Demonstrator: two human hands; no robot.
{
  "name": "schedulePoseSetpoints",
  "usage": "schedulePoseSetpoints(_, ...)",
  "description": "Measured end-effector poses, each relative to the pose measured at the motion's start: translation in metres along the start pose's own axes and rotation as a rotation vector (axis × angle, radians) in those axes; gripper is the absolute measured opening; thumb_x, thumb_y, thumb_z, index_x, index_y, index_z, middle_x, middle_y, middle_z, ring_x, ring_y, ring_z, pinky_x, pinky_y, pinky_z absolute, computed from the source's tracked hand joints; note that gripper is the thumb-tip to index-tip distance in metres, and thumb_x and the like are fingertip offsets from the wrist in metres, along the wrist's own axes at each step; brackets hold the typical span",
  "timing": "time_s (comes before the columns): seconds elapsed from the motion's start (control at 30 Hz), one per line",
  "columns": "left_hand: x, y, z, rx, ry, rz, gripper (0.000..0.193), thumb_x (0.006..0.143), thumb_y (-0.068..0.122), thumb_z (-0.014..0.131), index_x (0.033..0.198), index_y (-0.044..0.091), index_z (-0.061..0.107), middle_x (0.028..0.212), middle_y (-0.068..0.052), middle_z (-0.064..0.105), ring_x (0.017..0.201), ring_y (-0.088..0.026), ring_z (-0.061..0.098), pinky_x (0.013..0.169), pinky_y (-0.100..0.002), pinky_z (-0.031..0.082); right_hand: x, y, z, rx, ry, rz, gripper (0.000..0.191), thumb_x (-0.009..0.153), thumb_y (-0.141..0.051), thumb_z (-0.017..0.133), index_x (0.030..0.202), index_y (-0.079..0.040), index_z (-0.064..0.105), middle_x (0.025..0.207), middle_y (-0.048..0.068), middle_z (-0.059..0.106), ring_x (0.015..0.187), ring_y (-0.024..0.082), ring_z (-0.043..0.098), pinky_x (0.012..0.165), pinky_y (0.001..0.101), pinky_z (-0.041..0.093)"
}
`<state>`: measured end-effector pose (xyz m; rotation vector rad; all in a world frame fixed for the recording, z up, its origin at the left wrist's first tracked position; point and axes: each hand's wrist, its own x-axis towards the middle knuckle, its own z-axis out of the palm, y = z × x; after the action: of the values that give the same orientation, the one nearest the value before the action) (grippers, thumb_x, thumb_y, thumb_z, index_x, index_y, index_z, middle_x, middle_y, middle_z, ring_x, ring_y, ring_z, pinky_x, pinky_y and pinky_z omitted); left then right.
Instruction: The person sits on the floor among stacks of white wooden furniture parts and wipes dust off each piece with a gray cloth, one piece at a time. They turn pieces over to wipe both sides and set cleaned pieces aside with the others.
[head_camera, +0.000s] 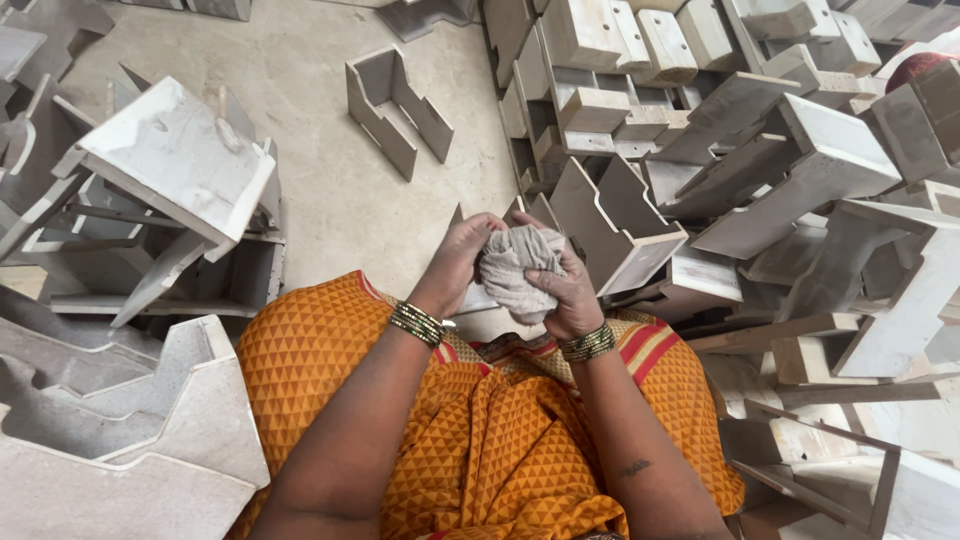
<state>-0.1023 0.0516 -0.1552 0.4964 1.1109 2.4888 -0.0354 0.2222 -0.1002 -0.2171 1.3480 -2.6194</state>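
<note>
Pale concrete floor (300, 150) through the middle. Grey-white primed wooden stool (175, 165) tipped over at 9 o'clock, stepped wooden frames (120, 430) at 8. Lone U-shaped wooden piece (395, 110) at 12. Big jumbled heap of primed wooden stools (760, 150) from 1 to 4 o'clock. Orange patterned sari (480, 440) at 6.
</note>
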Motion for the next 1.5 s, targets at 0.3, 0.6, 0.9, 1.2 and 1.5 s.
schedulePoseSetpoints(0.3,-0.001,0.043,-0.012,0.128,0.394,-0.095,0.045,0.098,0.024,0.061,0.135,0.005,0.043,0.102,-0.018,0.071,0.078,-0.020,0.067,0.064,-0.030,0.057,0.023,0.009,-0.006,-0.065,0.231,-0.039,0.039,0.092,0.007,0.062,0.130,-0.003,0.057,0.120,0.017,0.069,0.103,0.027,0.073,0.089,0.0437,0.063)
schedulePoseSetpoints(0.6,-0.003,0.021,-0.042,1.556,0.157,-0.372,0.137,0.059,0.042,0.097,0.157,0.006,0.007,0.162,-0.020,0.010,0.144,-0.042,0.018,0.111,-0.051,0.035,0.076,-0.005,-0.029,-0.263,0.422,-0.065,0.042,0.086,0.004,0.072,0.127,0.002,0.062,0.109,0.016,0.073,0.087,0.024,0.076,0.076,0.0366,0.065)
schedulePoseSetpoints(0.9,0.006,-0.014,-0.062,1.373,0.029,-0.070,0.102,0.064,0.035,0.092,0.150,0.013,0.041,0.152,-0.016,0.049,0.142,-0.034,0.044,0.120,-0.039,0.040,0.105,0.042,-0.001,-1.671,-0.037,-0.507,0.048,0.071,-0.004,0.079,0.118,-0.013,0.075,0.133,0.011,0.063,0.115,0.036,0.059,0.102,0.0430,0.050)
schedulePoseSetpoints(1.2,0.005,-0.026,-0.062,1.243,0.262,-0.026,0.117,0.067,0.020,0.090,0.160,0.006,0.021,0.153,-0.020,0.045,0.133,-0.037,0.055,0.111,-0.037,0.046,0.039,0.010,0.019,-1.810,-0.137,-0.178,0.033,0.079,-0.008,0.072,0.110,-0.014,0.078,0.120,0.012,0.062,0.111,0.033,0.061,0.097,0.0442,0.052)
schedulePoseSetpoints(1.5,0.004,-0.005,-0.048,1.274,0.181,-0.070,0.126,0.055,0.029,0.096,0.152,0.002,0.020,0.149,-0.021,0.039,0.133,-0.036,0.050,0.111,-0.037,0.044,0.064,-0.010,0.008,-1.629,0.187,-0.417,0.045,0.071,-0.017,0.083,0.115,-0.010,0.075,0.131,0.013,0.064,0.114,0.034,0.062,0.098,0.0431,0.051)
